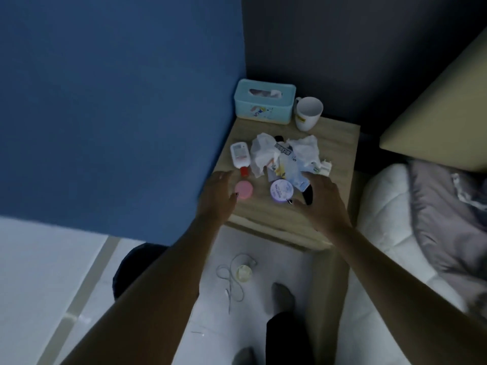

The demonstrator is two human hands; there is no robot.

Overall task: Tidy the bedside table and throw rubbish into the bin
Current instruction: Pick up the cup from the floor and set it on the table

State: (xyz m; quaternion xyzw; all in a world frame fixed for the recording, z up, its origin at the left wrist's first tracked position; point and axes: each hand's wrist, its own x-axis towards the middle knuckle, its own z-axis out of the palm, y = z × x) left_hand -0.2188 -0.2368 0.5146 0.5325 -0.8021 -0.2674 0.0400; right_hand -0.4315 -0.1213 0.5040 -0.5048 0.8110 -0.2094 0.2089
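The wooden bedside table (334,143) carries a heap of crumpled tissues (263,154) and printed wrappers (291,167). A white bottle with a red cap (239,155) lies at the left. A pink round lid (244,190) and a lilac round tin (282,191) sit near the front edge. My left hand (217,196) hovers open beside the pink lid. My right hand (322,198) hovers open just right of the lilac tin, over a dark object it partly hides. Neither hand holds anything.
A turquoise tissue box (263,105) and a white mug (308,113) stand at the back. A blue wall is at the left, a bed with a grey blanket (434,219) at the right. A dark bin (131,267), a cord and a small round object lie on the floor.
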